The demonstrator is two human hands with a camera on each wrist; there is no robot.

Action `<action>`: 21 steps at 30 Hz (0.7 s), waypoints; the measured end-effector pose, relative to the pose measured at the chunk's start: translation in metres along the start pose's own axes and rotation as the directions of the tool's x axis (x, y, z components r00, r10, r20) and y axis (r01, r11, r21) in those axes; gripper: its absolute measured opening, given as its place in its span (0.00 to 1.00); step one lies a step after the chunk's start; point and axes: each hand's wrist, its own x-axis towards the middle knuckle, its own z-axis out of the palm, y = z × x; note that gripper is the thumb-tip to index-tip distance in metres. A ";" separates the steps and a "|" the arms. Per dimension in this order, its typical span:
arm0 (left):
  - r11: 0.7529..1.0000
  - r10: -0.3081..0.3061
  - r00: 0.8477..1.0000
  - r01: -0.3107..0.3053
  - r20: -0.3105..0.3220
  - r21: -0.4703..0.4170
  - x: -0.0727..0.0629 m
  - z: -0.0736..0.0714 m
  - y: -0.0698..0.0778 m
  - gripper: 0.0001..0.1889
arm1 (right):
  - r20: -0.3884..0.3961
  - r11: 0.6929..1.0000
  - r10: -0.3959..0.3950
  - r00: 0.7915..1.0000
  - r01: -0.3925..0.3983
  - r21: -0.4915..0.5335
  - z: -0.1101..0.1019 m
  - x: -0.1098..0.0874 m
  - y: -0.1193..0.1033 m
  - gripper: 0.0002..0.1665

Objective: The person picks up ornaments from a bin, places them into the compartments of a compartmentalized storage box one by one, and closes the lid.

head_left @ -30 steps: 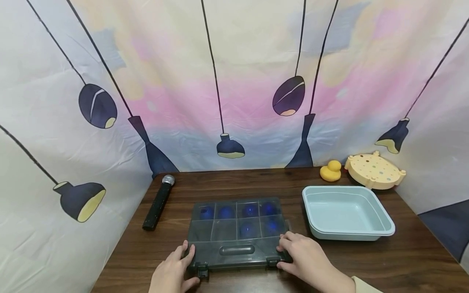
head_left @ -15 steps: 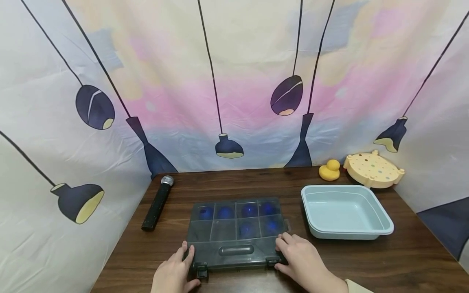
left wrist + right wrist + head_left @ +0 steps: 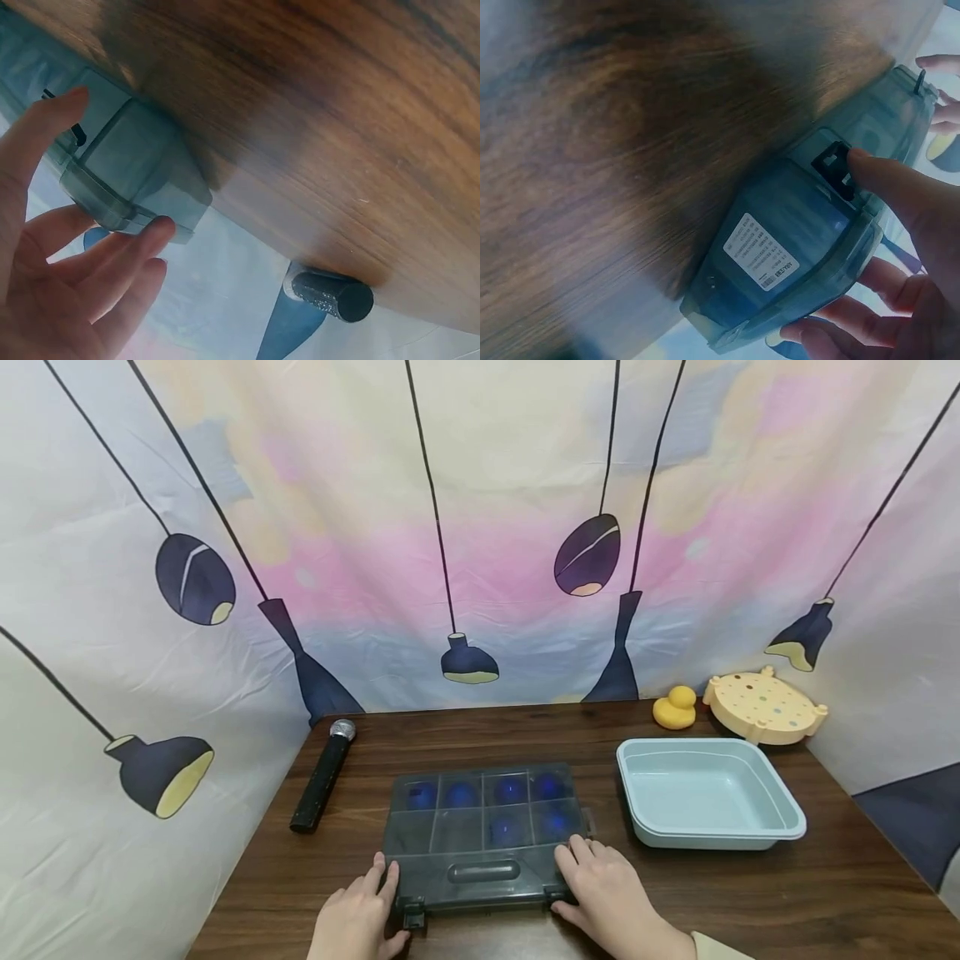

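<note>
A smoky, see-through compartment box (image 3: pixel 461 835) lies on the table, its lid down. Round blue balls (image 3: pixel 512 789) fill several compartments; the two front left ones show none. My left hand (image 3: pixel 352 912) holds the front left corner, fingers along the side and thumb at the front by the black latch (image 3: pixel 414 913). On the front right corner, my right hand (image 3: pixel 611 893) grips with fingers over the lid's edge. In the right wrist view its thumb presses on the other black latch (image 3: pixel 834 171). A white printed label (image 3: pixel 761 251) shows on the box's side there.
A pale blue basin (image 3: pixel 712 839) stands right of the box. Behind it are a yellow rubber duck (image 3: pixel 675 708) and a cream spotted disc-shaped thing (image 3: pixel 767 708). A black microphone (image 3: pixel 324 781) lies at the left. A printed curtain (image 3: pixel 375 527) hangs behind the table (image 3: pixel 480 735).
My right hand has slid a little to the left along the box's front corner, covering more of the right latch. The left hand and the box have barely moved.
</note>
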 end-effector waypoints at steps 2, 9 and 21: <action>1.000 0.013 1.000 -0.013 -0.007 0.002 0.000 0.000 0.000 0.42 | -0.001 1.000 0.003 1.000 -0.003 -0.003 0.001 0.000 0.000 0.38; 1.000 0.011 1.000 -0.011 -0.005 -0.025 -0.001 0.000 0.000 0.42 | 0.044 0.999 -0.001 0.999 0.003 -0.054 0.003 0.000 -0.004 0.43; 0.996 0.046 0.999 -0.047 -0.020 -0.069 -0.001 0.001 -0.005 0.40 | -0.082 0.975 -0.089 0.993 0.070 -0.211 0.010 0.003 -0.010 0.30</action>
